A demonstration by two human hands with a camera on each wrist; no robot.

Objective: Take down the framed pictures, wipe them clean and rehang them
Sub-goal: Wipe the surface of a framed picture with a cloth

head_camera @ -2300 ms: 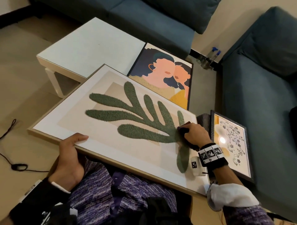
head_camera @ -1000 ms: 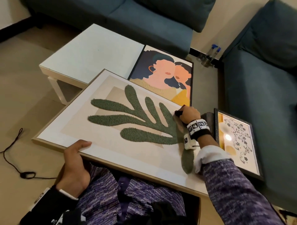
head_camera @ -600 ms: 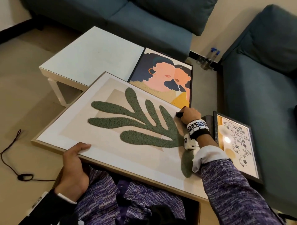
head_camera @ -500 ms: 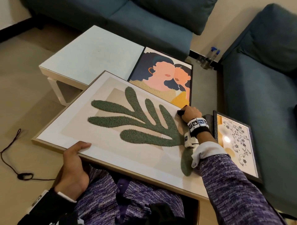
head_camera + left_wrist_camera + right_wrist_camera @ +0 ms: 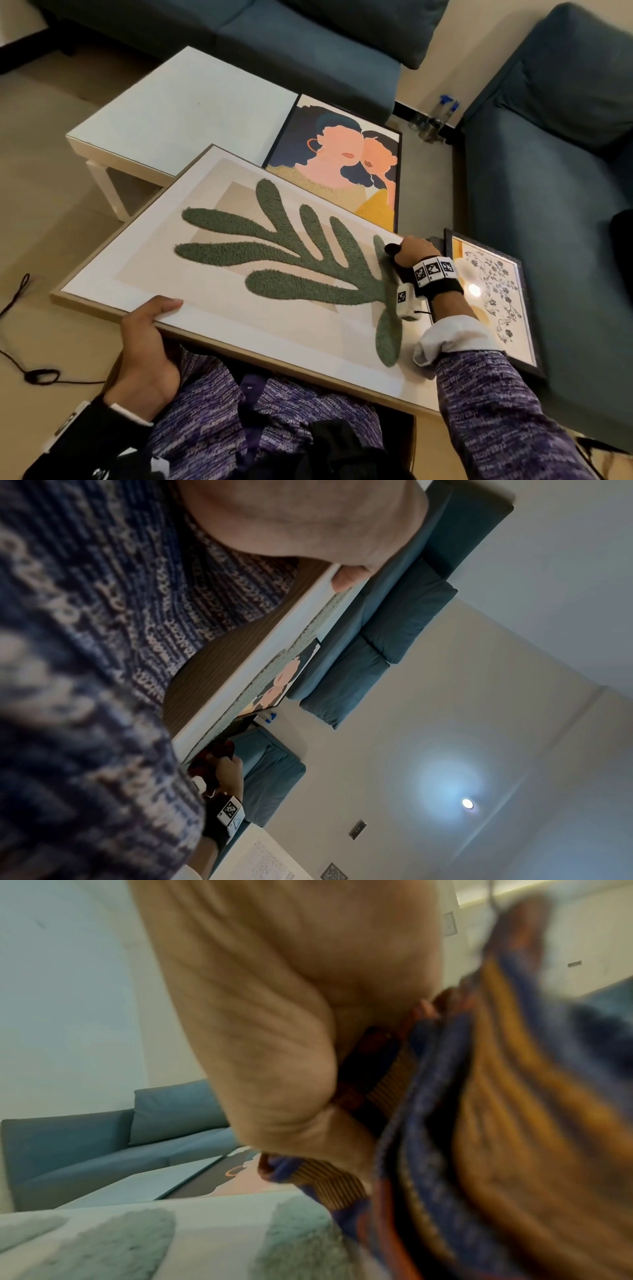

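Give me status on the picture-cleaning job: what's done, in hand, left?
Done: three frames are down. The portrait picture leans by the white table; the floral picture lies by the sofa. In hand: the leaf picture is on the lap, left hand gripping its near edge, right hand holding a cloth at its far right edge. Left: finish wiping and rehang all. Whether the other two are wiped can't be told.

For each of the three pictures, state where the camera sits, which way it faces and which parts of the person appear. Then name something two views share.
Head: looks down at the leaf picture on the lap; both hands and sleeves show.
Left wrist: looks along the left hand gripping the frame's edge.
Right wrist: looks past the right hand gripping a striped cloth.
Shared: all three show the leaf picture and the blue sofa.
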